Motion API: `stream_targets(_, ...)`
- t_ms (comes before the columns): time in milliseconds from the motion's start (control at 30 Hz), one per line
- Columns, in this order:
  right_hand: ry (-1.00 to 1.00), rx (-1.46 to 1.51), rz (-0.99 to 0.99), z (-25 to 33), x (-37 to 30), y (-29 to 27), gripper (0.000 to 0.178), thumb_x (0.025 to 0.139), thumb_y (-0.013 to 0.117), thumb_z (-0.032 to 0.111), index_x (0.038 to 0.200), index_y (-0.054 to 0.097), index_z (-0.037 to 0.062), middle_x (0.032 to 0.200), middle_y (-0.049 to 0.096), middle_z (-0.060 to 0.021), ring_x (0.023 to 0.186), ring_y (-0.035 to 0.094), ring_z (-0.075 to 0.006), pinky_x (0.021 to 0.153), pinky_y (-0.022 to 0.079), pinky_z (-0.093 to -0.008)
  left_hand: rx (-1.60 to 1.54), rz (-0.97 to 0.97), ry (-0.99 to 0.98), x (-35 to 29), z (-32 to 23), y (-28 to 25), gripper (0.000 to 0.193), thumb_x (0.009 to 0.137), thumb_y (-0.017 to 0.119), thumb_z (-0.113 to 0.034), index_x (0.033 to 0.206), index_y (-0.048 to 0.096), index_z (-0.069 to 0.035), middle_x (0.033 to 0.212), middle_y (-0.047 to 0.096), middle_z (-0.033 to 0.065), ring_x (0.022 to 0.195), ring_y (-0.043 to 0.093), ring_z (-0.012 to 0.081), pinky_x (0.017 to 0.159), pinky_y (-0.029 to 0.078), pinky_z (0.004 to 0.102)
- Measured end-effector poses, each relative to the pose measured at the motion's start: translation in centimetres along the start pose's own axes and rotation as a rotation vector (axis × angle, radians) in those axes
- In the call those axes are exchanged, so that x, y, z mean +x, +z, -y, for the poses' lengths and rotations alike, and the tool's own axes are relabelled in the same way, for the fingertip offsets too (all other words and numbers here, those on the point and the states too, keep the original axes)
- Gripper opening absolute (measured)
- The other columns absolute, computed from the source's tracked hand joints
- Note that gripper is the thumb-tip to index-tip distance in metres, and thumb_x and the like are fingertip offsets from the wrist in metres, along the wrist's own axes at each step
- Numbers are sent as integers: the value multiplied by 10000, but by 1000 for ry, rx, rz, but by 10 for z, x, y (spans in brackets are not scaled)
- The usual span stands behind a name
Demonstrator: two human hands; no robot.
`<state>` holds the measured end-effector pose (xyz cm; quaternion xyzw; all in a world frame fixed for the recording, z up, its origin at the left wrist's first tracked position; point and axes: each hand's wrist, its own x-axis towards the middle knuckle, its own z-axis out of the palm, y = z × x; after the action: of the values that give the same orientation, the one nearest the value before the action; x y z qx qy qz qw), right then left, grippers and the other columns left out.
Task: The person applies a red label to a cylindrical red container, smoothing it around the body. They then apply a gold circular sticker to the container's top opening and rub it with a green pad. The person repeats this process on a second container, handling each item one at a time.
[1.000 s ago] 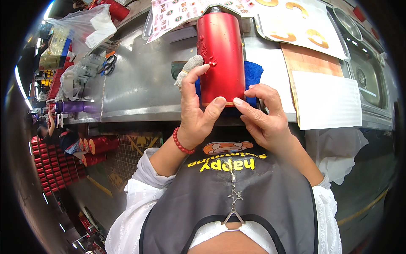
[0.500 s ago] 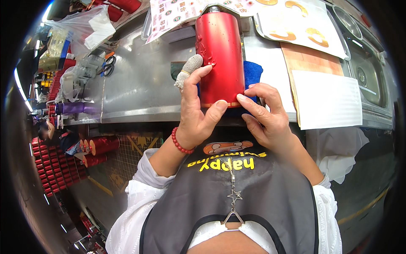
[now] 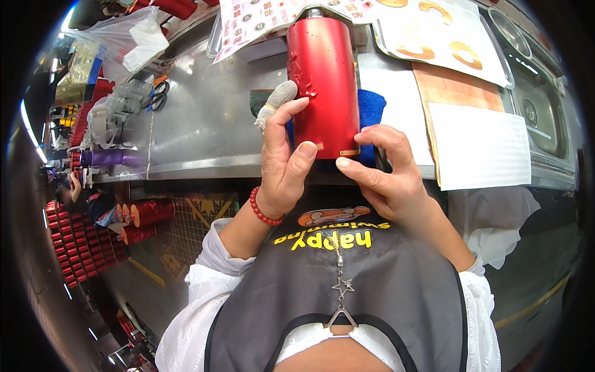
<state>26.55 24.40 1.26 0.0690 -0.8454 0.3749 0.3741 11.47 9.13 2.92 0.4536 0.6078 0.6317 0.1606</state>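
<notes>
From where I stand, the red bottle (image 3: 323, 80) lies on a blue cloth (image 3: 371, 108) at the front of the table (image 3: 204, 124), base toward the person. The left hand (image 3: 281, 162) has a wide grip around its near left side, the thumb by a gold band (image 3: 349, 153) at the base; one finger wears a pale sleeve (image 3: 281, 98). The right hand (image 3: 392, 168) keeps a narrow grip on the opposite corner.

I'd worry about the drops of water on that smooth red wall: they could make fingers slide, or let the bottle roll on its cloth. With the base so near the front edge, a lost hold might send it off. Uneven thumb pressure could also skew the band, which shows a red gap between two lengths.

The bottle is opaque, so I can't tell what's inside. A tray (image 3: 509, 75) carries a white sheet with curved gold pieces (image 3: 416, 54). A clear bag (image 3: 114, 31) has white paper in or on it; I can't tell which.
</notes>
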Motion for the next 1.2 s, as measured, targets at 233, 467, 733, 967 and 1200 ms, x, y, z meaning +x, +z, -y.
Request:
stream_targets(233,75,18,-1,1,-3,3,468,740,703,-102,1160,728,104,1255,537,-156,1161,542,-332,972,471,-413,105,7,131,0,16,-2,571,1006,549,-337,1413,409,38,1449,392,187,1359,375,261,1150,279,396)
stream_targets(467,196,84,-82,-5,-9,1,601,716,724,-69,1295,602,35,1221,544,-167,1128,551,-350,961,468,-422,788,104,382,4,-6,-2,808,817,770,-516,1395,455,-47,1461,402,268,1375,328,486,1144,280,549)
stream_targets(733,127,-58,-109,-13,9,11,665,705,804,0,1323,559,0,1252,555,-179,1156,546,-365,979,464,-445,379,-89,344,-13,30,-9,698,856,800,-252,1386,412,-14,1391,505,249,1254,533,422,1080,401,502)
stream_targets(967,91,-88,-59,-9,14,11,647,696,820,33,1294,574,5,1244,559,-168,1146,550,-364,966,452,-464,-32,-146,51,-19,12,-15,542,984,652,-265,1370,433,45,1373,505,172,1346,439,251,1163,291,387)
stream_targets(1200,61,-126,-51,-6,21,10,626,671,822,34,1254,595,4,1241,561,-156,1138,556,-355,949,465,-453,534,-64,182,-14,-18,-31,285,886,643,-104,1160,636,-25,1385,512,225,1352,422,355,1161,278,479)
